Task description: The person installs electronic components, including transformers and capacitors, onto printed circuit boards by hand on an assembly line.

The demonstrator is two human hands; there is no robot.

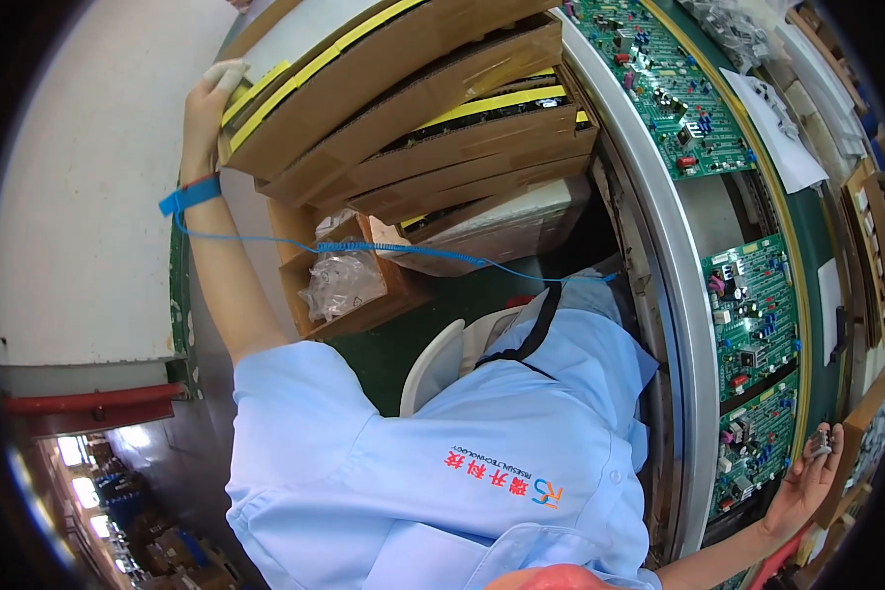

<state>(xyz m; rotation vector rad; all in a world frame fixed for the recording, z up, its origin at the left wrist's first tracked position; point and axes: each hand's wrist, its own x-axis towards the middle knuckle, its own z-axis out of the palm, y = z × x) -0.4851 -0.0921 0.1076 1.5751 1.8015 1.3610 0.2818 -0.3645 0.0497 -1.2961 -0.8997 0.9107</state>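
My left hand (pixel 209 103), in white fingertip covers and with a blue wrist strap (pixel 190 195), grips the far left corner of the top cardboard tray (pixel 334 98). That tray has yellow-edged strips and tops a leaning stack. My right hand (pixel 806 482) is at the lower right, beside the line of boards. Small silver metal parts (pixel 819 444) sit in its bent fingers; their exact kind is too small to make out. The closest green circuit board (pixel 757 442), full of components, lies just left of that hand.
More circuit boards (pixel 747 315) lie along the track behind a metal rail (pixel 678 324). A coiled blue cord (pixel 403 248) stretches from the strap across my front. Below the stack, an open carton (pixel 364 310) holds clear plastic bags (pixel 342 280). A pale chair (pixel 438 364) stands beside me.
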